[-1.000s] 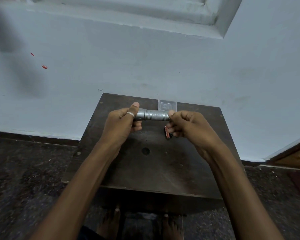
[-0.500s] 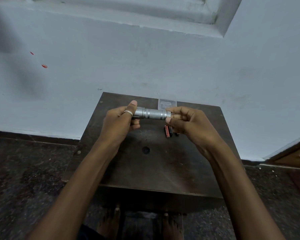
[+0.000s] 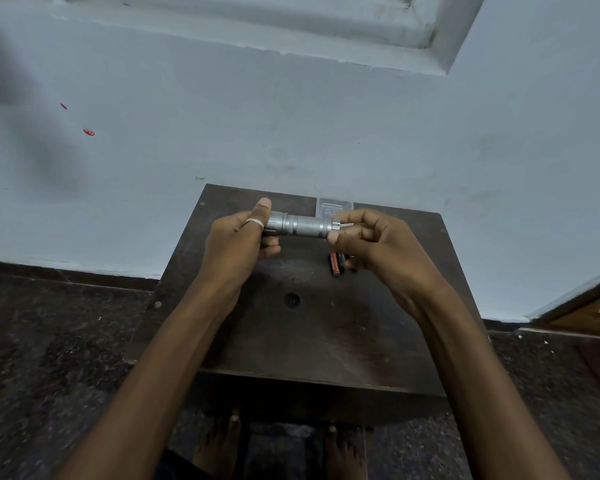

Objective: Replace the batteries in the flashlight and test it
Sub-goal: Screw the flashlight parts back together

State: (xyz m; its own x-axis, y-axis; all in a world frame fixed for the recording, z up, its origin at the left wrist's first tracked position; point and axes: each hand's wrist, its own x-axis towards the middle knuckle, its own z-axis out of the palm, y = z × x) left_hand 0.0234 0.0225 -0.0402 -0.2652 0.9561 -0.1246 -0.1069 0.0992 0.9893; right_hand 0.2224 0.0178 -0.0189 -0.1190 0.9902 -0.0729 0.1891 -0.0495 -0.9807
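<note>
Pale blue-white wall [image 3: 326, 133] fills the upper view, with a recessed frame [image 3: 291, 26] at top and two small red marks [image 3: 88, 132] at left. Dark speckled floor [image 3: 49, 341] below; a brown wooden edge [image 3: 582, 313] shows at far right.

Small dark wooden table [image 3: 291, 341] stands against the wall, a round dark spot [image 3: 291, 300] near the middle of its top. Two bare feet [image 3: 222, 441] visible beneath its near edge.

Both forearms reach in from the bottom and meet above the far half of the table.

Left hand [image 3: 236, 244]: fingers wrapped closed around the wide head end of the flashlight, thumb extended upward along it, a silver ring [image 3: 254, 222] on the thumb.

Right hand [image 3: 378, 244]: thumb and fingertips [image 3: 333, 237] pinched narrow on the tail end of the flashlight; the remaining fingers curl loosely. Cannot tell whether the end cap is seated or loose under the fingers.

Flashlight [image 3: 303, 226]: silver, knurled barrel, held level and crosswise between the two hands, raised off the tabletop, over the far part of the table.

Clear plastic packet [image 3: 335, 206] lies flat at the table's far edge, just behind the flashlight, partly hidden by it.

Batteries [image 3: 336, 265]: red-and-black cells lying together on the tabletop directly under the right hand, partly covered by its fingers; exact count unclear
</note>
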